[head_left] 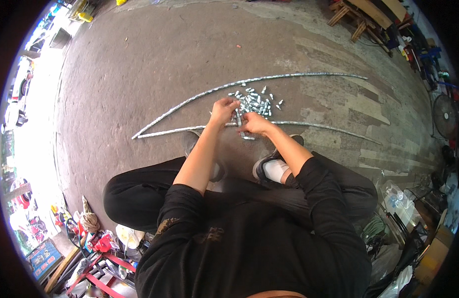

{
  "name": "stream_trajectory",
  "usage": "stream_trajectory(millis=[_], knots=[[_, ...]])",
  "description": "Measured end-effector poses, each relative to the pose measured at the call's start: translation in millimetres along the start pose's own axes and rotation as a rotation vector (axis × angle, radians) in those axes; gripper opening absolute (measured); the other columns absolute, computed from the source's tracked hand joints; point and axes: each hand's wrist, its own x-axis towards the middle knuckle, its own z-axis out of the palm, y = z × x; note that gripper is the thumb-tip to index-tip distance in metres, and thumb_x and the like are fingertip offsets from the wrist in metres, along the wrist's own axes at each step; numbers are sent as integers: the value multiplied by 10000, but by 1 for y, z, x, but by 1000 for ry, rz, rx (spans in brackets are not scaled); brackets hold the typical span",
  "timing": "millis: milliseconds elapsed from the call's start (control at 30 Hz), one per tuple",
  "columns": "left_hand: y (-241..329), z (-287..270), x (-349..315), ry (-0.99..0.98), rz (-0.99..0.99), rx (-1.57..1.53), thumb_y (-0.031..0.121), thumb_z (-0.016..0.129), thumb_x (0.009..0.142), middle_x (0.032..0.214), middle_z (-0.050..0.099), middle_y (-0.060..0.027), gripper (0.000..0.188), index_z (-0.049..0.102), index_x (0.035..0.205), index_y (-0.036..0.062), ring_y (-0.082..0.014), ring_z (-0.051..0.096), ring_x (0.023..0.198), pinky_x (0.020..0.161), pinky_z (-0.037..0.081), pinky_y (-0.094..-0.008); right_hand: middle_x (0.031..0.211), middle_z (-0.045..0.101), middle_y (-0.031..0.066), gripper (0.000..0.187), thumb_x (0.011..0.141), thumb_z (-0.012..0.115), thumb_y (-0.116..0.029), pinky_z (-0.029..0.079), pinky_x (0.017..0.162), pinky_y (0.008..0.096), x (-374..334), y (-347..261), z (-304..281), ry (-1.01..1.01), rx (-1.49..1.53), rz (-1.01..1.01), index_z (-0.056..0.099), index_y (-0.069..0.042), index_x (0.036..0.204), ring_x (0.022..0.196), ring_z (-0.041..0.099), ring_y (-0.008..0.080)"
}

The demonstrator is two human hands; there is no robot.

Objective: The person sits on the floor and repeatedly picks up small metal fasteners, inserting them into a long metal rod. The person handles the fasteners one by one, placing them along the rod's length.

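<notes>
In front of my feet lies a loose pile of small shiny metal fittings (255, 103) on the floor. My left hand (222, 110) is at the pile's left side, its fingers closed together at the near edge. Close by on the right, my right hand (256, 123) has its fingers bent around an upright metal fitting (239, 119) between the two hands. What the left fingertips pinch is too small to make out. One more fitting (248, 137) lies just below the right hand. Both forearms come in from below.
Two long thin silvery rows, a far row (209, 91) and a near row (172, 131), meet at the left and spread rightward around the pile. Wooden furniture (361, 20) stands far right, a fan (444, 115) at right. Tools and bags (102, 243) clutter the lower left.
</notes>
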Motion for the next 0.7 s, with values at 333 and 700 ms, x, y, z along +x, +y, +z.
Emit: stream_trajectory(millis=[333, 700], knots=[[-7, 10, -5, 20, -4, -34, 186, 667, 886, 775, 631, 2, 198, 678, 991, 18, -64, 508, 628, 552, 421, -223, 890, 673, 56, 191, 808, 686, -64, 483, 623, 292, 0, 15, 10, -17, 218, 44, 631, -17, 985, 776, 653, 181], [-26, 9, 0, 60, -131, -336, 175, 656, 888, 922, 680, -79, 272, 636, 1074, -22, -145, 653, 715, 525, 447, -240, 803, 659, 86, 343, 758, 762, -315, 502, 627, 356, -7, 12, 14, 148, -254, 50, 644, -26, 902, 702, 618, 185]])
